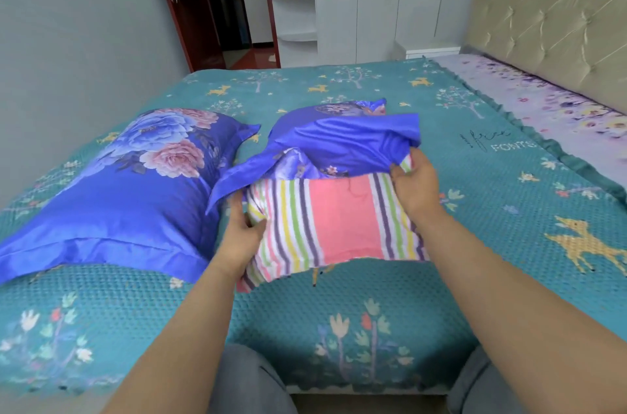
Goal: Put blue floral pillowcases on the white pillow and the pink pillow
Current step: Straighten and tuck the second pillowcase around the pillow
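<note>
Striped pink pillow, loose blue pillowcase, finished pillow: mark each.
striped pink pillow [339,217], head view, pink centre band.
loose blue pillowcase [346,145], head view, plain blue back.
finished pillow [135,183], head view, middle.

We see bare teal bed cover [373,305] in front of the pink pillow [339,217] and to its right, open room for our hands. To its left, the covered pillow [129,183] lies just beside it, leaving only a narrow gap.
</note>
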Available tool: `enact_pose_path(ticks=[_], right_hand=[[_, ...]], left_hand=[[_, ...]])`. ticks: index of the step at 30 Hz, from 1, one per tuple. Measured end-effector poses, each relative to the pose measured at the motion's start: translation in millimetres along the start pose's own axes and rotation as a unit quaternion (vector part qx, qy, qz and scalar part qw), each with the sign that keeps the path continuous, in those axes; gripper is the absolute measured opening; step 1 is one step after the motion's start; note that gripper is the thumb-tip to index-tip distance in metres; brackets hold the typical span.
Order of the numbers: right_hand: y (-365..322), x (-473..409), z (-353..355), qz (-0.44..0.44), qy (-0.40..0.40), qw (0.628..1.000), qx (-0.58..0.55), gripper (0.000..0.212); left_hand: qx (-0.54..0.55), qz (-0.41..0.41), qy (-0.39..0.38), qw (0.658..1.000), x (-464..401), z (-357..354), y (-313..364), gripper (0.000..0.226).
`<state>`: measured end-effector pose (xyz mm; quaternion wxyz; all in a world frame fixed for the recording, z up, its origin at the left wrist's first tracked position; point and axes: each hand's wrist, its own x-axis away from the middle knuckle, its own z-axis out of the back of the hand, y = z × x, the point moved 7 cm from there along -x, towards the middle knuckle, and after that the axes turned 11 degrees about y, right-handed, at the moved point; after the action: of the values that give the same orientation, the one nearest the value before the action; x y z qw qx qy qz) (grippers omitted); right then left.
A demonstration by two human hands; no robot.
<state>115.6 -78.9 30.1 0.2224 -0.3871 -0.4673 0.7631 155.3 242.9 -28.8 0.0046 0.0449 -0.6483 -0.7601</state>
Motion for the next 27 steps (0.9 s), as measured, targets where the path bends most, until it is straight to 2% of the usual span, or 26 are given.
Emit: enact_pose_path(ticks=[2,4,5,6,7,8,9,10,12,13,16,19,22,25,27], right_hand=[[31,-9,19,-0.005,0.000,0.993,0.117,0.047],[69,-5,36,-0.062,-0.010,0.987,0.151,0.056],[77,1,43,-0.060,-0.007,0.987,0.150,0.057],[81,5,48,-0.021,0.009,0.988,0.152,0.057],[76,10,51,0.046,0.026,0.985,0.165,0.057],[68,15,50,0.126,0.030,0.973,0.190,0.059],[57,19,46,0.209,0.021,0.950,0.232,0.062],[50,22,39,0.265,0.000,0.927,0.265,0.065],[37,19,24,0.294,-0.043,0.906,0.302,0.067],[31,14,19,0.291,-0.061,0.902,0.314,0.064],[15,0,11,0.278,-0.104,0.898,0.326,0.046],[-5,4,14,0.254,-0.145,0.913,0.284,0.035],[-10,14,20,0.232,-0.204,0.899,0.311,0.023],[0,27,28,0.193,-0.290,0.873,0.341,0.016],[10,41,33,0.185,-0.324,0.858,0.352,0.014]], left_hand=[[-0.016,0.058,-0.018,0.998,8,-21,-19,0.068],[-0.050,0.097,-0.019,0.994,13,-26,-39,0.057],[-0.111,0.077,-0.013,0.991,13,-24,-43,0.056],[-0.166,0.055,0.020,0.984,6,-19,-42,0.048],[-0.222,-0.014,0.078,0.972,-2,-10,-34,0.040],[-0.243,-0.090,0.146,0.955,-5,-2,-16,0.042],[-0.228,-0.172,0.174,0.942,-4,-3,5,0.050],[-0.220,-0.242,0.159,0.932,1,-11,25,0.049],[-0.146,-0.256,0.081,0.952,14,-27,52,0.016],[-0.110,-0.243,0.048,0.963,21,-32,60,0.011],[-0.081,-0.159,-0.007,0.984,27,-34,58,0.030],[-0.191,-0.131,-0.031,0.972,26,-24,32,0.047],[-0.290,-0.127,-0.027,0.948,31,-16,19,0.058],[-0.317,-0.229,-0.051,0.919,49,-31,35,0.065],[-0.372,-0.326,-0.087,0.865,67,-54,43,0.084]])
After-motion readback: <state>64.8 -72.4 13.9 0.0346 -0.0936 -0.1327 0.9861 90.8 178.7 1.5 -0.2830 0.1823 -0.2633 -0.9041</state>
